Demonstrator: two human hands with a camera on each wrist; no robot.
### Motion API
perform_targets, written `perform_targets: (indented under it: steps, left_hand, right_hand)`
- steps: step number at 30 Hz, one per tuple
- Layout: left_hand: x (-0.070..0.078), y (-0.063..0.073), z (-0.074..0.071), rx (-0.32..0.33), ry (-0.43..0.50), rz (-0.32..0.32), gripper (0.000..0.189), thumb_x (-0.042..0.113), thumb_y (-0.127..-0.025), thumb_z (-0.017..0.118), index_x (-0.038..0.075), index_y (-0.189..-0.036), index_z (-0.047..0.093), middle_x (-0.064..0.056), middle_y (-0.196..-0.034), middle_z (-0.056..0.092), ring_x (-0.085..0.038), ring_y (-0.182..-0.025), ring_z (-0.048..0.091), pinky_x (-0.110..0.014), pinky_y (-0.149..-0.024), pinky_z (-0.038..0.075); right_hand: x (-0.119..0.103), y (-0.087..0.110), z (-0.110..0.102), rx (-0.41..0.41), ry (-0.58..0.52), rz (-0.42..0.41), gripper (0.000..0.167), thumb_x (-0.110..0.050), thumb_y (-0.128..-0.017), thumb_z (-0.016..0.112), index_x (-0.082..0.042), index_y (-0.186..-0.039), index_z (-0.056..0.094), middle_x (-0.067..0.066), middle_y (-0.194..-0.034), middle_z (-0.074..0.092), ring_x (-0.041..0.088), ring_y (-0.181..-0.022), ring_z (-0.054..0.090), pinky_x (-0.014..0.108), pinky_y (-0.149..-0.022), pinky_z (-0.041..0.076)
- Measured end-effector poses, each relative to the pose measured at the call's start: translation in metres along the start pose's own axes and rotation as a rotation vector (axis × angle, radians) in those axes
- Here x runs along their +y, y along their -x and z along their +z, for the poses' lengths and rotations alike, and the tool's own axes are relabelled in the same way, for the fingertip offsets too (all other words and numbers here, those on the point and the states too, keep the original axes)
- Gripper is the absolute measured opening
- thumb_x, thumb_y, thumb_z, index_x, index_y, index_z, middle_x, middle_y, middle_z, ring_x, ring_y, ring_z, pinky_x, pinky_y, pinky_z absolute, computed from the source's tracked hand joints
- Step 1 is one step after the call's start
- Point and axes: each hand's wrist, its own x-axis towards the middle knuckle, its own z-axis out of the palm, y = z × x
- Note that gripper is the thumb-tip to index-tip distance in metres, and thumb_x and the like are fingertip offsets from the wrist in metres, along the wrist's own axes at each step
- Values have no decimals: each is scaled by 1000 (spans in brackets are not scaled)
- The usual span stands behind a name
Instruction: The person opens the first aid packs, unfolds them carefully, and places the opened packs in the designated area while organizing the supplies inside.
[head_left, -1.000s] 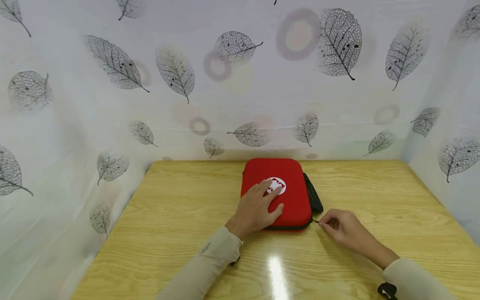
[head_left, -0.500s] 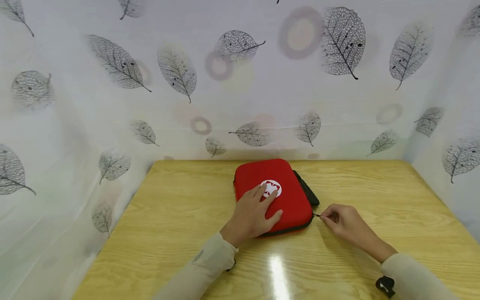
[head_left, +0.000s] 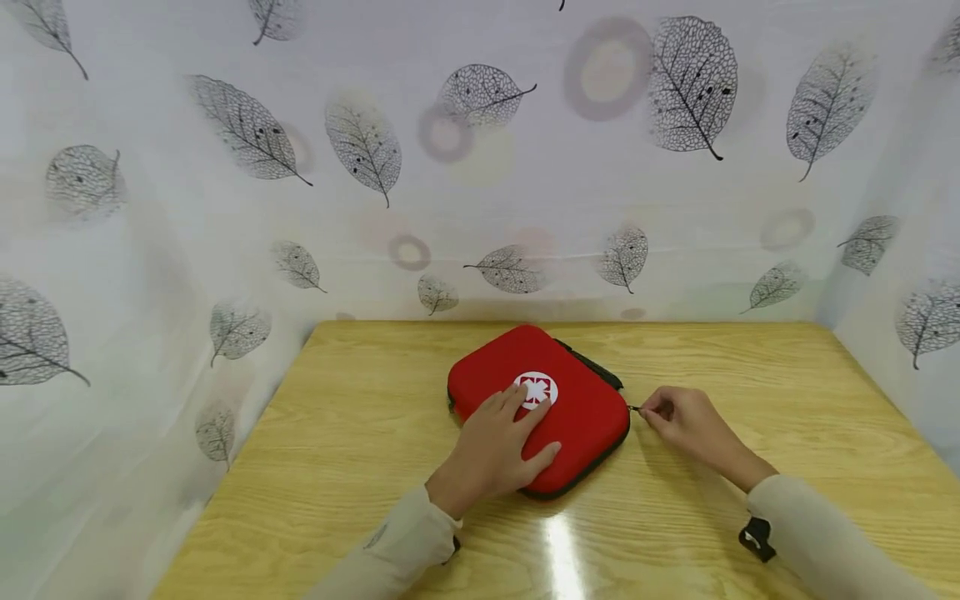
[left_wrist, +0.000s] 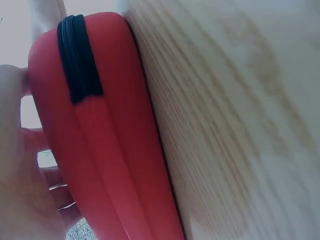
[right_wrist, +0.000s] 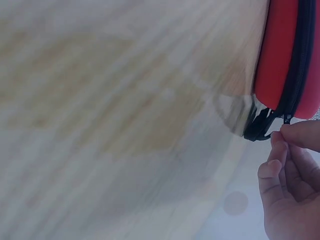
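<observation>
Wood-grain table, leaf-print backdrop behind; left hand spread on red case, right hand pinching zipper pull.

On my feed from the head camera, I see a pale wall covering behind and on both sides of a wooden table, printed with dark skeleton leaves and faded rings. The tabletop is yellowish and grained, with a bright white streak of reflected light on its glossy near part.
</observation>
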Motion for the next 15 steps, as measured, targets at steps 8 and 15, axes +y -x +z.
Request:
perform_targets:
  steps: [8, 15]
  left_hand:
    - [-1, 13, -3, 30, -4, 25, 59, 56, -101, 46, 25, -151, 51, -12, -152, 47, -30, -143, 42, -42, -119, 30]
    - [1, 16, -4, 91, -74, 84, 57, 55, -100, 49, 23, -146, 57, -10, -139, 57, -27, -133, 51, -40, -118, 33]
  right_hand:
    - [4, -24, 5, -45, 4, 30, 5, 0, -89, 73, 2, -84, 73, 0, -76, 69, 7, -64, 58, 24, -57, 50]
    - [6, -42, 8, -59, 1, 32, 5, 1, -89, 72, 5, -85, 73, 4, -77, 70, 12, -66, 60, 25, -58, 51]
